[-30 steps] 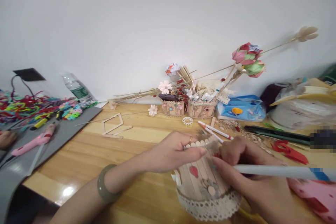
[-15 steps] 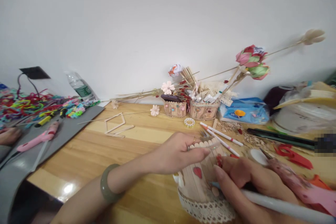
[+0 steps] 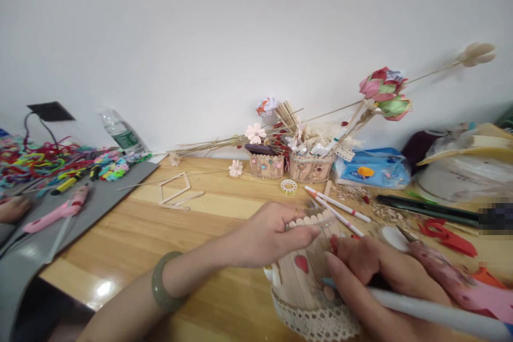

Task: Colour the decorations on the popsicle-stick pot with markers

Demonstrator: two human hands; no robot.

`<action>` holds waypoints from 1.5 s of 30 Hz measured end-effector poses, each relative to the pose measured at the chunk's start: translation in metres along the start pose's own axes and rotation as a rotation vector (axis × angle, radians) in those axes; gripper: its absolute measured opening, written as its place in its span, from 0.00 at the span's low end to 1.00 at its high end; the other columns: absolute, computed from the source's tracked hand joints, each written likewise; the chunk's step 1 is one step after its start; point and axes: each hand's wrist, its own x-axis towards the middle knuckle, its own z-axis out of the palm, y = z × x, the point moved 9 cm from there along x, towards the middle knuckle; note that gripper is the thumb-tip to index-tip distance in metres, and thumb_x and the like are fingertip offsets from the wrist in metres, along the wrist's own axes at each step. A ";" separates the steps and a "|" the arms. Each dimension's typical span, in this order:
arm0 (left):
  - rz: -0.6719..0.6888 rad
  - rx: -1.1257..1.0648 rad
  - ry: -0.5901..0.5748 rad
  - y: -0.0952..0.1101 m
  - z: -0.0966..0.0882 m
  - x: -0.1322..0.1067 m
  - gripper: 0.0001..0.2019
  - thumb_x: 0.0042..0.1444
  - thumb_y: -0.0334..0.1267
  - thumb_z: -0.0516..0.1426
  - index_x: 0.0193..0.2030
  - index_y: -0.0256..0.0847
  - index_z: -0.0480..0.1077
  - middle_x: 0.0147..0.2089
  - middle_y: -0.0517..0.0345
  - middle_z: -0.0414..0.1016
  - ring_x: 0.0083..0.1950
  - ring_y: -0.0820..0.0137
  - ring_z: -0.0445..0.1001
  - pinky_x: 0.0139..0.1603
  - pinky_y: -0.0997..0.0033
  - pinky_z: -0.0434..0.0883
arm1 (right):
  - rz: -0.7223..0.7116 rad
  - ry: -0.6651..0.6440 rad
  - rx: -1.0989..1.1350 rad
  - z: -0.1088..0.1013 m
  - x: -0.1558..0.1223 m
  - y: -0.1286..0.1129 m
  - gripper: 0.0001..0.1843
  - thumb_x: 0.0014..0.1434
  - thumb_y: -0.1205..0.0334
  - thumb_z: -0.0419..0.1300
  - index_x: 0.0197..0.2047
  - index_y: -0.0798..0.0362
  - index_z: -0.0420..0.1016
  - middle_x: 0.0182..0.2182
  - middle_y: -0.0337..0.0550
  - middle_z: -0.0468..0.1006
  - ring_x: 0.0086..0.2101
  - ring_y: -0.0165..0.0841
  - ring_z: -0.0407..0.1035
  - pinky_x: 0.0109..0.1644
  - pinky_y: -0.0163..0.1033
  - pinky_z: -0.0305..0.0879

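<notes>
Over tbl (image 3: 140,246), L hand (image 3: 272,235) clasps pot (image 3: 289,278), R (image 3: 377,283) pen (image 3: 436,309).

Left hand (image 3: 272,235), grip on the rim of a wood-slat pot (image 3: 290,278) with red heart (image 3: 301,264) and lace trim (image 3: 310,321); right hand (image 3: 396,270) holds white pen (image 3: 433,309), blue tip beside the pot. Tabletop (image 3: 212,219) behind: two decorated containers (image 3: 265,166), tape roll (image 3: 294,190), blue pack (image 3: 385,163). Far left: pink glue gun (image 3: 56,215) on grey mat (image 3: 102,195), another person's hand (image 3: 14,208).
</notes>
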 end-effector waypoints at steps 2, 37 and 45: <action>0.002 -0.001 0.004 0.000 0.000 0.000 0.13 0.56 0.37 0.47 0.21 0.39 0.53 0.21 0.67 0.50 0.23 0.78 0.51 0.22 0.77 0.52 | -0.016 0.000 -0.003 0.000 0.001 -0.002 0.16 0.54 0.66 0.54 0.19 0.50 0.52 0.12 0.28 0.62 0.13 0.23 0.58 0.19 0.30 0.60; -0.025 0.026 0.027 -0.003 -0.001 -0.001 0.13 0.55 0.37 0.48 0.21 0.38 0.56 0.21 0.66 0.51 0.23 0.78 0.52 0.21 0.78 0.52 | 0.133 -0.007 0.232 0.005 0.002 0.010 0.18 0.54 0.66 0.55 0.18 0.51 0.51 0.12 0.30 0.60 0.14 0.24 0.56 0.17 0.29 0.56; -0.020 0.027 0.024 -0.001 -0.001 -0.001 0.14 0.56 0.40 0.47 0.21 0.39 0.55 0.21 0.65 0.53 0.23 0.77 0.53 0.22 0.78 0.53 | 0.235 0.057 0.286 -0.003 0.000 0.022 0.15 0.52 0.62 0.58 0.20 0.49 0.55 0.13 0.30 0.62 0.12 0.25 0.58 0.12 0.28 0.54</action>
